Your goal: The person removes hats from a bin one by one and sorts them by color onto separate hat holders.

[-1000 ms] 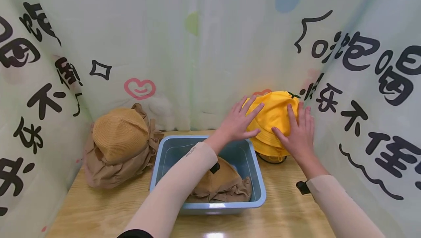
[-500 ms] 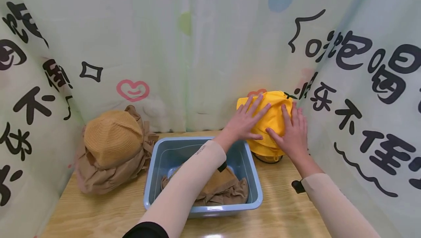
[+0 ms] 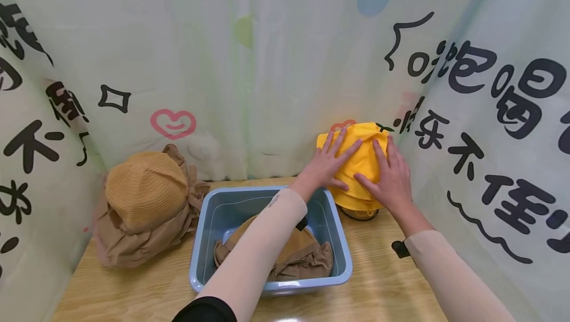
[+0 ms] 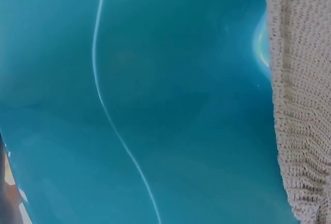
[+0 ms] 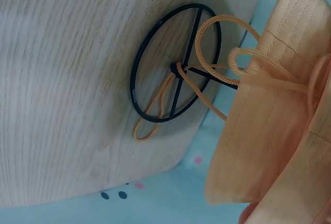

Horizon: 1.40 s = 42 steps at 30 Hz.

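Yellow hat (image 3: pixel 366 156) sits on a black stand (image 5: pixel 176 70) at the far right of the table (image 3: pixel 378 272). Left hand (image 3: pixel 325 166) and right hand (image 3: pixel 393 181) lie over it, fingers spread, neither grip closed. Its cloth should prove light and soft; the sides near the brim (image 3: pixel 356 203) look best to hold.

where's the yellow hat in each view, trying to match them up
Head: yellow hat right of centre, beside the blue bin
Left wrist: not in it
Right wrist: along the right side, looking orange, cut off by the edge
Shared landmark: black ring by the hat, head and right wrist only
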Tool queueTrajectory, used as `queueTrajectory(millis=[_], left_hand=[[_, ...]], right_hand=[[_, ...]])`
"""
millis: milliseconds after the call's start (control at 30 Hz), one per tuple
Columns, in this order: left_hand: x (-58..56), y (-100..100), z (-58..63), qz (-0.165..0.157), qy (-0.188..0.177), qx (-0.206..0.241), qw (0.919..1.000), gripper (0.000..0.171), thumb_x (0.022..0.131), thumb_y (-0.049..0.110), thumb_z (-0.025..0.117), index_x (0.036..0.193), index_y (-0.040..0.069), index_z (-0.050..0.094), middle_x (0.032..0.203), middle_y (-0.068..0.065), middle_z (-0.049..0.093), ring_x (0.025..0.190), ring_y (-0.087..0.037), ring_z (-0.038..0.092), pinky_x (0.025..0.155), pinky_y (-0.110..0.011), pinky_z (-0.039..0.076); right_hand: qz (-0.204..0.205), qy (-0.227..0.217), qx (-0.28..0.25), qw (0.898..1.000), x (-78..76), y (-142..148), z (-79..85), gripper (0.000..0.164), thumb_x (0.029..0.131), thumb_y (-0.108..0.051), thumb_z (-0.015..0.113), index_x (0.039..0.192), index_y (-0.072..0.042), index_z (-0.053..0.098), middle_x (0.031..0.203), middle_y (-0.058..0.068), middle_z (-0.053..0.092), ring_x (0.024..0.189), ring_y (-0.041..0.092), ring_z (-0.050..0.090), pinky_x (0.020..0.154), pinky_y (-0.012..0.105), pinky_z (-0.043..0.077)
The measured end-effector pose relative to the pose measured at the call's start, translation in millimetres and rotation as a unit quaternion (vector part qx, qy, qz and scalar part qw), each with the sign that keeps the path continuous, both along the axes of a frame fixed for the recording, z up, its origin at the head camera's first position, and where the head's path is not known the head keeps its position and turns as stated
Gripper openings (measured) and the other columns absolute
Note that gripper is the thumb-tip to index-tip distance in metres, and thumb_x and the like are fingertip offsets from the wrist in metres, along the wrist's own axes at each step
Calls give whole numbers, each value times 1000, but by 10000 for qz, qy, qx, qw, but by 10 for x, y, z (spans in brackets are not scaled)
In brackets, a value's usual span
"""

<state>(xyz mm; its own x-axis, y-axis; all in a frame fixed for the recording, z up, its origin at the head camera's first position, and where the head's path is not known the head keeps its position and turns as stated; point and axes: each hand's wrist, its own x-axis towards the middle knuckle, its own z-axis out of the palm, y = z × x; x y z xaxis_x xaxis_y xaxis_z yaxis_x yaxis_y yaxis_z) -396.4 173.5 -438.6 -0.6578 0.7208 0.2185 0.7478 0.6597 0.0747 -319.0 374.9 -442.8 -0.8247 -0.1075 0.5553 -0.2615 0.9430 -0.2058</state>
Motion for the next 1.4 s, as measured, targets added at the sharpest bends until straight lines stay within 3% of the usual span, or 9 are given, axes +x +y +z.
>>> queueTrajectory(millis=[200,467,600,733,833,1000,1200,1300,1400], left_hand=[[-34,-37,-10,-329,-657,121,9972,123,75,66,74,160,34,-10,166,-8,-19,155,-26,-7,125,-43,8],[-22,-52,32,-416,-1065,-12,9934,108,84,51,75,159,39,-2,168,-4,-4,153,-23,16,123,-43,19],[-5,-47,68,-388,-990,-140,9942,96,90,42,73,159,36,7,168,-4,3,152,-24,21,120,-43,25],[0,-31,104,-302,-734,293,9964,90,90,47,70,157,32,12,164,-9,14,147,-31,28,116,-43,34],[10,-18,140,-234,-654,696,9952,98,87,51,72,158,33,6,165,-13,5,148,-34,25,114,-46,37],[69,-19,139,-229,-1073,374,9933,116,84,47,75,156,43,-16,165,-5,-23,153,-39,11,111,-50,40],[72,-29,34,-240,-1596,267,9865,117,82,36,80,159,41,-8,169,-4,-7,151,-30,24,123,-44,20],[72,-11,35,-115,-1555,174,9876,115,82,37,80,159,41,-5,169,-3,-3,145,-35,34,117,-46,33],[69,8,50,-28,-1004,-42,9949,116,82,45,79,159,39,-7,168,-4,-4,143,-37,33,109,-46,43]], right_hand=[[35,-144,-26,9999,-20,-38,-23,100,80,-43,80,160,-26,22,169,9,-2,135,53,33,101,72,33],[-65,30,-17,10000,20,-23,-162,104,77,-42,82,161,-30,20,168,12,-2,135,56,32,100,73,35],[14,170,57,9998,37,-2,-248,103,77,-43,81,160,-30,22,168,16,0,137,58,31,99,74,36],[166,270,-222,9993,26,21,-213,103,78,-50,79,160,-28,22,167,17,2,140,57,27,101,75,33],[194,361,-540,9977,-19,38,-143,103,79,-52,78,161,-28,20,167,15,5,142,55,24,107,74,27],[357,96,-444,9983,-69,34,-158,108,80,-41,81,162,-28,12,167,19,5,138,59,29,105,74,29],[128,-68,-218,9997,-48,25,-342,117,77,-37,85,162,-30,5,167,17,1,132,60,36,98,74,38],[21,-41,-176,9998,-26,12,-383,115,78,-41,84,162,-30,5,167,19,2,133,61,35,96,75,38],[-10,20,-191,9998,-20,8,-356,109,82,-54,76,162,-30,6,166,21,1,138,60,29,100,76,34]])
